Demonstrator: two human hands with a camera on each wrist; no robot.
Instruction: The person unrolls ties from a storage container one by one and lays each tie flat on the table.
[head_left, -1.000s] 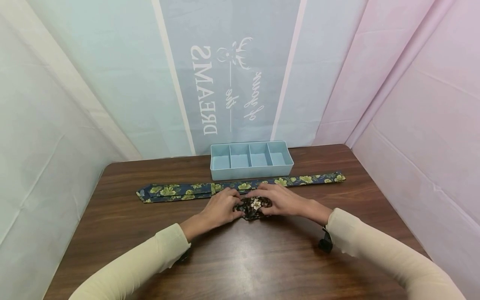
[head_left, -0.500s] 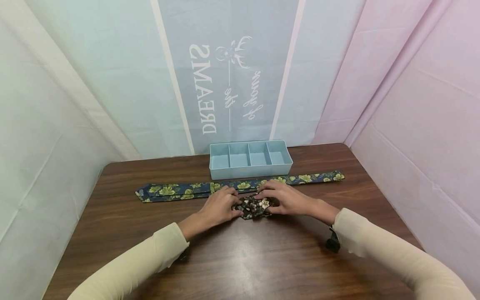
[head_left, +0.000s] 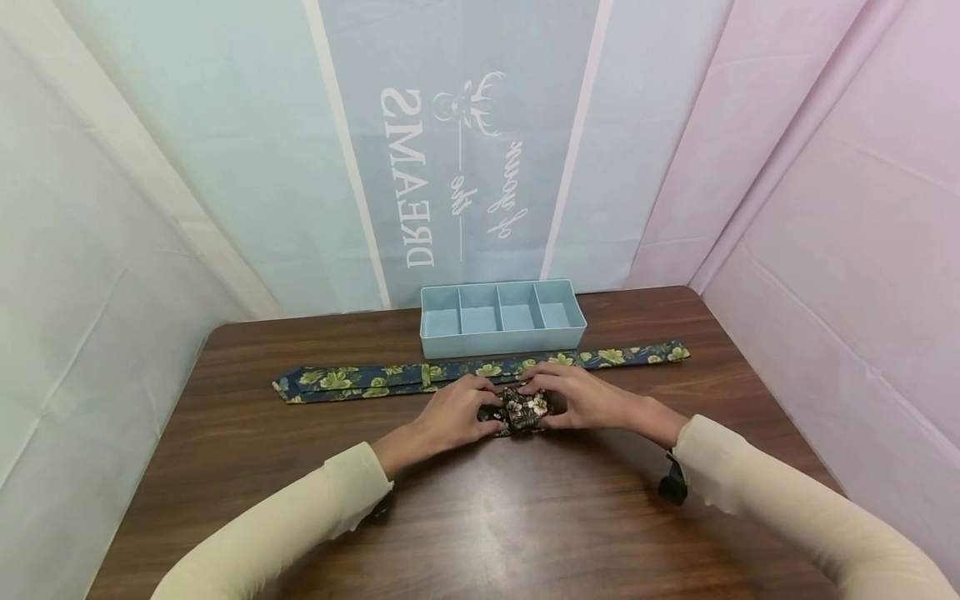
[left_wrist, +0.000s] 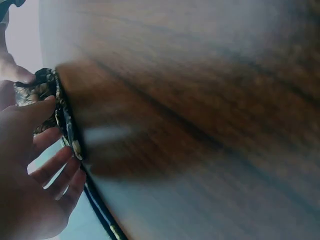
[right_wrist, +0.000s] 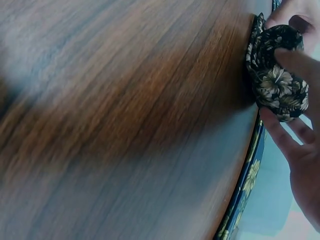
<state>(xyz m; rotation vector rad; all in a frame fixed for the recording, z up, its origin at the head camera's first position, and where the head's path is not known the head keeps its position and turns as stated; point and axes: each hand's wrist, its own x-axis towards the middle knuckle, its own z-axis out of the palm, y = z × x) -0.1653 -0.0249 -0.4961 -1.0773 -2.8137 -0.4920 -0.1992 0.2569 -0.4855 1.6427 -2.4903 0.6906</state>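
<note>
Fingers of the left hand (head_left: 457, 411) and right hand (head_left: 587, 398) pinch a dark floral bundle (head_left: 523, 409) from both sides, now shifted slightly right, just below frame center, its long axis running left-right.

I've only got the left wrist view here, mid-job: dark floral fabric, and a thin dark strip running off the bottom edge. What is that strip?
Observer: The head view shows a blue tie with yellow-green flowers, lying lengthwise across the table, pointed end to the person's left.
Operator: Anything beyond it?
Observer: Yes, a light blue tray, divided into four in a row.
Operator: And what does the right wrist view add?
Observer: A large pale flower printed on the dark floral fabric, on the side facing that camera.
</note>
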